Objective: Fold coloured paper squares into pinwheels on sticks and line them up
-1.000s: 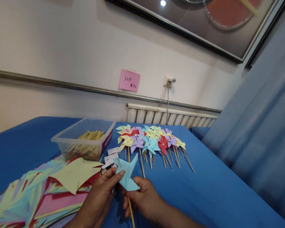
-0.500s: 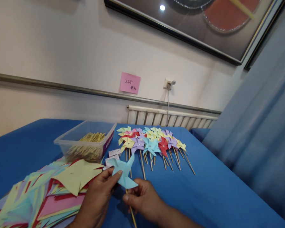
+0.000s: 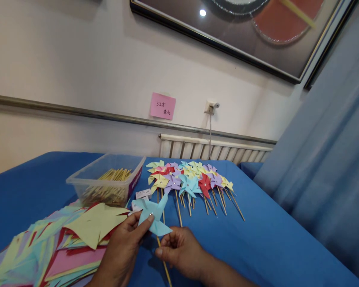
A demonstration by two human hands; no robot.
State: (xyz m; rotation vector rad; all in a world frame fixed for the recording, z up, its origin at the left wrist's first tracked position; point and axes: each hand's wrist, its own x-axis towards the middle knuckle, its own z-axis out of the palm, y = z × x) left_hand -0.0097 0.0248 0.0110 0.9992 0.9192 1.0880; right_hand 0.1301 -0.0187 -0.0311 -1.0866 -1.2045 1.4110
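Observation:
A light blue paper pinwheel [image 3: 153, 214] on a thin wooden stick [image 3: 166, 272] is held over the blue table [image 3: 257, 247]. My left hand [image 3: 122, 249] pinches the pinwheel's paper centre between thumb and fingertips. My right hand [image 3: 179, 251] is closed around the stick just below the paper head. A pile of finished pinwheels [image 3: 190, 181] in several colours lies beyond the hands, sticks pointing toward me.
A clear plastic box of wooden sticks [image 3: 107, 181] stands at the left, with small white boxes [image 3: 142, 197] beside it. A stack of cut coloured paper squares [image 3: 54, 243] fills the near left. A radiator [image 3: 212, 149], wall and blue curtain [image 3: 326, 159] border the table.
The pinwheel and both hands have shifted slightly left and down in view. My right fingers have closed more tightly on the stick under the paper head.

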